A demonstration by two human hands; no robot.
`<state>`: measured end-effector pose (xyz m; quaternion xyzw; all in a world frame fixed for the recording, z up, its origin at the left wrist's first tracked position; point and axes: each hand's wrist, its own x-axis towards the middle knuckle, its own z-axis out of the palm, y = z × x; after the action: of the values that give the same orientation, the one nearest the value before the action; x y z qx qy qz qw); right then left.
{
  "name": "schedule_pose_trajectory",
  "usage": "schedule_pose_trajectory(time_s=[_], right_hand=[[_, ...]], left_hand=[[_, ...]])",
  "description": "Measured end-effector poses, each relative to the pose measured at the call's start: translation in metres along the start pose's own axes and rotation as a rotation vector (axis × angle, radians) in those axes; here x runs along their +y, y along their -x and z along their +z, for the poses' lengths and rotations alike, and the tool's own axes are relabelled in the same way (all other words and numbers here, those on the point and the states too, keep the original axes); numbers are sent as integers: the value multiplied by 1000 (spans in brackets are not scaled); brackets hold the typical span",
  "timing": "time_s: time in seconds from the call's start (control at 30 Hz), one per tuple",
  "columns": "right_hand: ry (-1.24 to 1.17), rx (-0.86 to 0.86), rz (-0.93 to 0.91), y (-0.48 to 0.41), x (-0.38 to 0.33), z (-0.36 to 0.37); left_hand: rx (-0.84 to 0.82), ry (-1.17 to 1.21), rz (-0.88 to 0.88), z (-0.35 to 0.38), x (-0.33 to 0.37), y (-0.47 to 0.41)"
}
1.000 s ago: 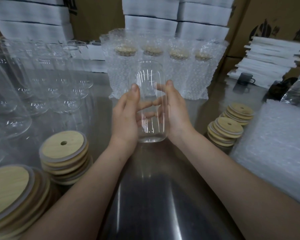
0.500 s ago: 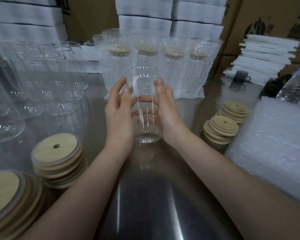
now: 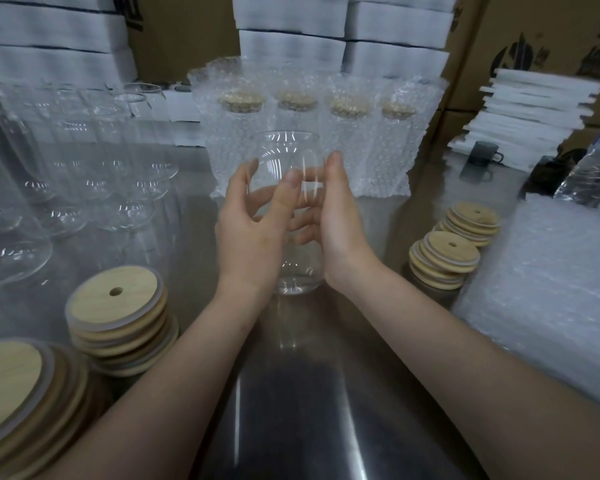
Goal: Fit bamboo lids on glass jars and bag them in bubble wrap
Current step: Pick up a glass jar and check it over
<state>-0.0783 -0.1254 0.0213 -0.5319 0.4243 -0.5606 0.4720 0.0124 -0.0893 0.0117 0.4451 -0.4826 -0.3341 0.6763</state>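
A clear glass jar (image 3: 288, 150) without a lid stands upright at the centre, held between both hands just over the steel table (image 3: 309, 393). My left hand (image 3: 253, 237) grips its left side, thumb across the front and fingers behind the glass. Cupping the right side is my right hand (image 3: 340, 223), whose fingers show through the jar. Stacks of bamboo lids with a straw hole lie at the left (image 3: 115, 299), at the near left corner (image 3: 11, 382) and at the right (image 3: 445, 252). A pile of bubble wrap bags (image 3: 551, 289) lies on the right.
Several lidded jars in bubble wrap (image 3: 350, 133) stand in a row behind the held jar. Many bare glass jars (image 3: 84, 150) crowd the left. White foam blocks (image 3: 291, 46), foam sheets (image 3: 534, 116), cardboard boxes, a dark mug (image 3: 482, 154) and a water bottle (image 3: 589, 174) line the back and right.
The jar has sunk slightly between my hands. My left thumb has moved across the front of the glass and my left fingers have spread; the right hand keeps its hold.
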Motion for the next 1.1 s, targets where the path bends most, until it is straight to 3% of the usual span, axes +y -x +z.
schedule_pose_trajectory(time_s=[0.17,0.33,0.6,0.93,1.1], right_hand=[[-48,-20,70,-3,-4,-10],[-255,-146,161,-1,-5,-10],[-406,-380,293,-1,-1,-9],[-248,-145,158,0,-1,-1],[-14,-9,-90,4,3,6]], left_hand=[[-89,262,-74,-1,1,-1],[-189,380,-130,-3,-2,-5],[-96,228,-1,-12,-2,-12],[-67,166,-71,-2,2,-11],[-36,25,-61,6,8,3]])
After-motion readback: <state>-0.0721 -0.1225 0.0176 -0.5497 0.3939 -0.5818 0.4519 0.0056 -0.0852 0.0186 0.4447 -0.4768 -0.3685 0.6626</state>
